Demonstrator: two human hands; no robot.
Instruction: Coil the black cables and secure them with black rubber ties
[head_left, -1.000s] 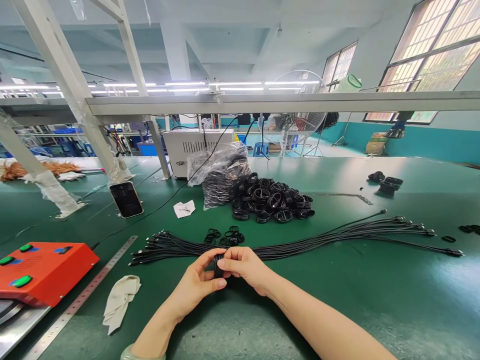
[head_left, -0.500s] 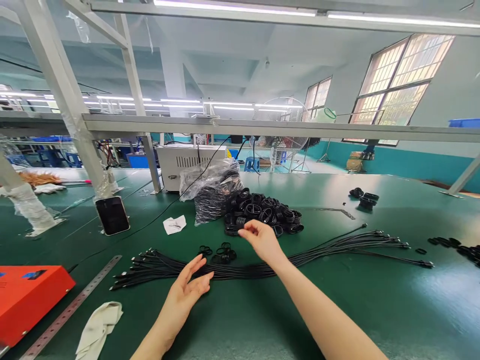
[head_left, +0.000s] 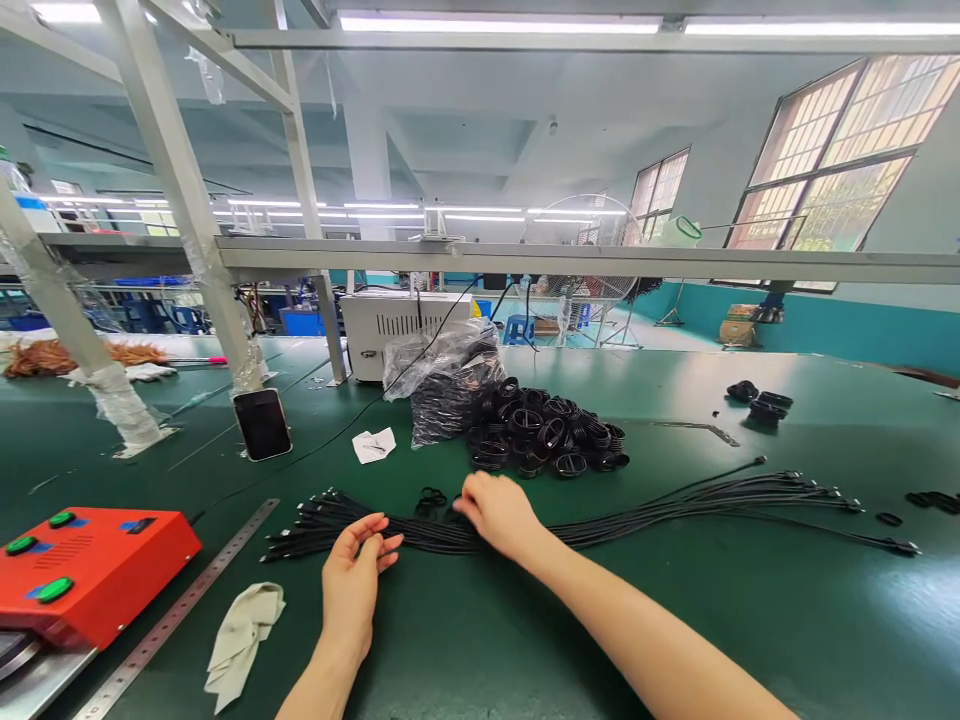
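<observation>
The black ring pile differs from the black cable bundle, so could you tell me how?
The black ring pile is a compact heap, while the black cable bundle stretches long and thin. The pile lies farther off; the cables run under the right hand. Both lie on the green bench.

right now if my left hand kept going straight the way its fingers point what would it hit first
The left hand would most likely meet the bundle of black cables first. Its fingers point up and slightly right, toward it. The fingertips look very close to the cables, perhaps touching, but depth is hard to judge from this view.
</observation>
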